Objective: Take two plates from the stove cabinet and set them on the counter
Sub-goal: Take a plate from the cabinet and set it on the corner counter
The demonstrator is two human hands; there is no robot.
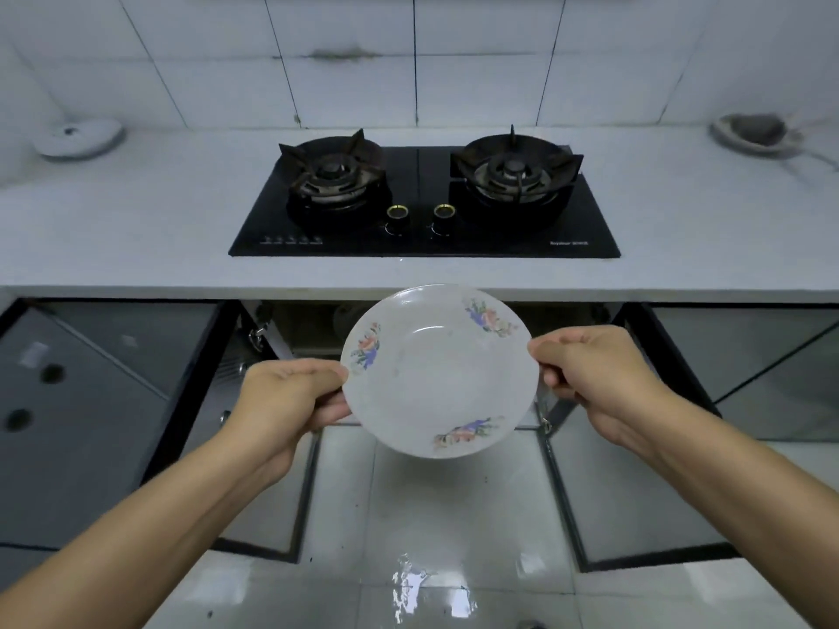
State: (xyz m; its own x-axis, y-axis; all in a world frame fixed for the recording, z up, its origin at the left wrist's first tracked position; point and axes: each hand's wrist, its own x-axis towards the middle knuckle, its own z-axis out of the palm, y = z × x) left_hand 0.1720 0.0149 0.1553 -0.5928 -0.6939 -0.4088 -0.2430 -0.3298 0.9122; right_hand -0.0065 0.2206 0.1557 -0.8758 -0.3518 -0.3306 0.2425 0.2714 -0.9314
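We held one white shallow ceramic plate with floral sprays on its rim (438, 372) in the air between both hands, just below and in front of the edge of the pale grey stone worktop (136, 229). Our left hand (290, 401) pinched the plate's left rim, thumb on top and fingers curled underneath; our right hand (590, 370) gripped the right rim the same way.

As we judged it, the task was under halfway done: the first plate was out of the cabinet but not yet set down, and no plate lay on the worktop. The stove cabinet under the hob (313, 329) stood open, its dark-framed glass doors swung out on either side, and a pale rounded shape inside may have been more crockery, though it was too dim to be sure.

The black glass two-burner gas hob (424, 202) filled the middle of the worktop, so the plate belonged on the bare stretch in front of it or beside it. A white round lid-like object (79, 137) sat far left, and a grey dish with something dark in it (756, 131) far right, both well apart from us.
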